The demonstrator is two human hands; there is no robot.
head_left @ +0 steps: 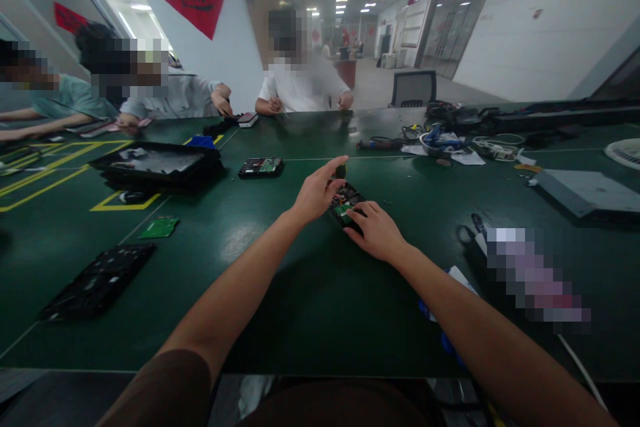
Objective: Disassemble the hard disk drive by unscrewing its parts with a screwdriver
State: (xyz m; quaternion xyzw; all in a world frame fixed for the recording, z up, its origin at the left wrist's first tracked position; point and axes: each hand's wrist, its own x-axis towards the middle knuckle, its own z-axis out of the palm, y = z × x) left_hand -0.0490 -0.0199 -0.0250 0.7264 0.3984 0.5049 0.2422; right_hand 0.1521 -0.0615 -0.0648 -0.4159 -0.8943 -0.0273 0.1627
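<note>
A black open-backed device [356, 195] with a green circuit board [344, 212] inside lies on the green table in front of me. My right hand [379, 232] grips its near right side, fingers over the edge and the board. At its far left end is my left hand [316, 192], with a small dark round part [341, 171] between thumb and forefinger. The lower fingers of that hand are partly hidden, touching or close to the device. What the round part is, I cannot make out.
Left lie a black device housing [100, 280], a loose green board [160, 227], stacked black trays [157, 167] and another opened device [261, 167]. Right are a grey metal box [590, 192], a bowl of cables [443, 140] and a blurred-out object [535, 273]. Several people sit opposite.
</note>
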